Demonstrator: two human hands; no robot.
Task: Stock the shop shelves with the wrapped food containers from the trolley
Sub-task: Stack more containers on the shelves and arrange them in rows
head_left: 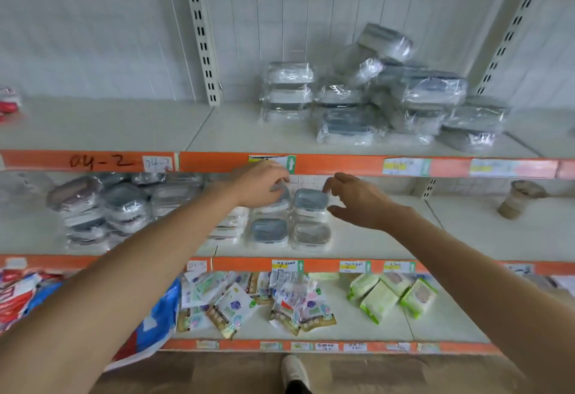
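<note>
While reaching into the middle shelf (389,238), placing step under way, by judgement. Left hand (261,185) resting on a wrapped container (277,199) in the back row, fingers curled over its top, pinching at the wrap as far as can be told. Right hand (357,200) at 3 o'clock of the neighbouring grey-lidded container (309,199), fingers spread and relaxed, holding nothing, just beside it. Two more containers (291,233) in front, at 6 o'clock of those two. Larger heap of wrapped containers (389,98) on the top shelf at 12 o'clock; another pile (102,207) at 9 o'clock on the middle shelf. Trolley not in view. Next, likely: settle the back pair square against each other, release, then turn away for more stock; slippery wrap calling for a light nudge.
</note>
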